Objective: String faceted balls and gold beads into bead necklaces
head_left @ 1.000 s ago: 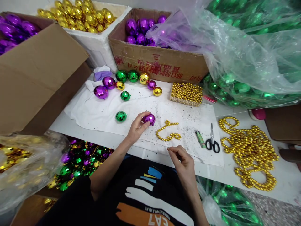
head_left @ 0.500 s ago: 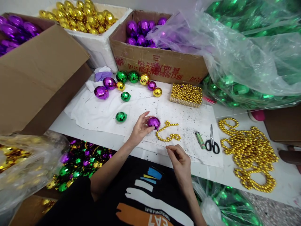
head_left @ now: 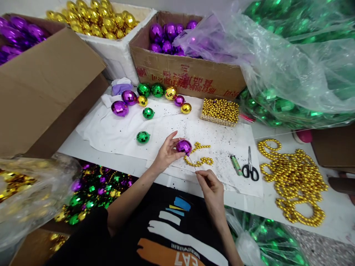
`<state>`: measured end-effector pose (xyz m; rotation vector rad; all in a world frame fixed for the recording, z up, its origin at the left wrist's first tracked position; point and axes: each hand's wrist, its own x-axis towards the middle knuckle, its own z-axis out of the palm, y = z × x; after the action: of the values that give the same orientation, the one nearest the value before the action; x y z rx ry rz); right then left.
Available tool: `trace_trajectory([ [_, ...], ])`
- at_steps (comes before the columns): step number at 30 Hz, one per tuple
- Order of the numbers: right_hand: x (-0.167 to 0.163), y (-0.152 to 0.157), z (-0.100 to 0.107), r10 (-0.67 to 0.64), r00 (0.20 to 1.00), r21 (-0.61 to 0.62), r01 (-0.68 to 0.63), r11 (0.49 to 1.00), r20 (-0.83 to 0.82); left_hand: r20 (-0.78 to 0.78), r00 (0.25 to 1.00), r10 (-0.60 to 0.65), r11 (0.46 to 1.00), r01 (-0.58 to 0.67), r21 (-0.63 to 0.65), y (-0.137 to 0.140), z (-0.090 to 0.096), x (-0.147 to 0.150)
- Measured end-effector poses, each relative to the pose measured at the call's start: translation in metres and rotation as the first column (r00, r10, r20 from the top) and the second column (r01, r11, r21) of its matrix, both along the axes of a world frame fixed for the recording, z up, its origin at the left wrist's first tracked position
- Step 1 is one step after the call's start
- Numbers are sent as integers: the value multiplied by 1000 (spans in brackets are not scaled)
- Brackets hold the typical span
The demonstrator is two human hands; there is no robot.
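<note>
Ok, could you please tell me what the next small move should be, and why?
I would probably ease the purple ball along the thin strand toward the right hand. The left hand holds the ball, the right pinches the strand, and a short stretch shows between them. Whether it passes right through is hard to tell.

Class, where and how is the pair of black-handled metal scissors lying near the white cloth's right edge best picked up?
Probably by the black looped handles, from the person's side, using the right hand once free of its thin strand: the scissors lie with loops toward the person and slim metal blades pointing away.
</note>
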<state>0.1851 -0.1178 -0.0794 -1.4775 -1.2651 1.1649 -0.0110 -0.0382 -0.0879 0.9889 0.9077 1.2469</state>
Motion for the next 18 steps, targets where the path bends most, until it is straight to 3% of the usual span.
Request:
trace_trajectory([
  [4,-1,1,3,-10,1000,6,10,1000,15,-9,1000,6,1000,-7,-14,1,-2,-1],
  [8,0,1,7,-103,995,6,103,995,-5,-43,999,26,997,-30,-76,1,-1,-2],
  [14,5,10,17,-281,931,-16,285,958,-232,-54,997,52,987,-59,-150,2,2,-3],
  [18,8,24,31,-349,895,85,385,919,-280,-37,998,55,986,-60,-154,3,3,-2],
])
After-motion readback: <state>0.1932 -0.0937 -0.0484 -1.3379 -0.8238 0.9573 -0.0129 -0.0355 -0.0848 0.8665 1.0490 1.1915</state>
